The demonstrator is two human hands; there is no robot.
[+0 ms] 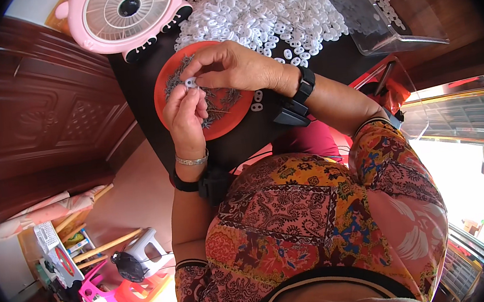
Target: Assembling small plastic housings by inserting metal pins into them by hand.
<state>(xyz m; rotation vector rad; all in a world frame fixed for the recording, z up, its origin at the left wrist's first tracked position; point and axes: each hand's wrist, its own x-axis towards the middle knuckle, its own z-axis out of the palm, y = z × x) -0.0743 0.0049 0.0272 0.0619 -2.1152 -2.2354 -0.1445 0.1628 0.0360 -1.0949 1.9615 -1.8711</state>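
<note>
A small white oval plastic piece with two holes (190,82) is held above the red round plate (161,100). Below it, my left hand (186,112) is closed, pinching the piece from underneath between thumb and fingers. From the upper right my right hand (236,66) reaches over the plate, its thumb and forefinger closed at the piece's top and side. Whether a pin sits between those fingertips I cannot make out. Many thin grey pins or screws (214,115) lie heaped in the plate, partly hidden by both hands. Two more white oval pieces (257,101) lie beside the plate's right rim.
A large pile of white two-hole pieces (274,12) covers the far part of the dark table (147,122). To its right lies a clear plastic bin (369,43) on its side. A pink fan (130,9) stands at the far left. Stools (142,294) are on the floor.
</note>
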